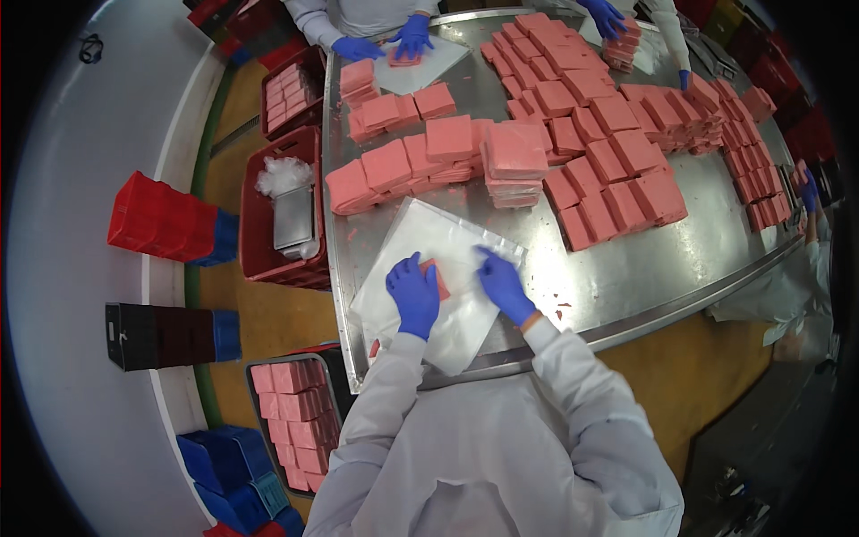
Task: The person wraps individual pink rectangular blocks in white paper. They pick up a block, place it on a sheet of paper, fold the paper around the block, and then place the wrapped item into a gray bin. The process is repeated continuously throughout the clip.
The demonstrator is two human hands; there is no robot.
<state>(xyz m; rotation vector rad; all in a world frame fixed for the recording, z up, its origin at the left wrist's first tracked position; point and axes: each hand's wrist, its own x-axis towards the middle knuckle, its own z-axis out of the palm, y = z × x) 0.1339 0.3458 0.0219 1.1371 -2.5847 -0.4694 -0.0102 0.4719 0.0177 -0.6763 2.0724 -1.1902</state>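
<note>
A sheet of clear plastic (407,242) lies on the metal table in front of me. On it rests a small flat pink slab (438,279), partly hidden by my left hand (413,297). That blue-gloved hand lies over the slab's left side with its fingers extended and slightly apart. My right hand (506,285), gloved in blue too, is over the sheet's right side, fingers stretched toward the upper left and a little blurred. I cannot make out anything in it. Just beyond the sheet stands a tall stack of pink slabs (514,152), with thin film between some layers.
Many pink blocks (608,161) cover the metal table (573,286). Other blue-gloved people work at its far side, one hand (413,36) on a slab, and at the right. Left of the table are a red crate (255,224) and a crate of wrapped pink blocks (300,407).
</note>
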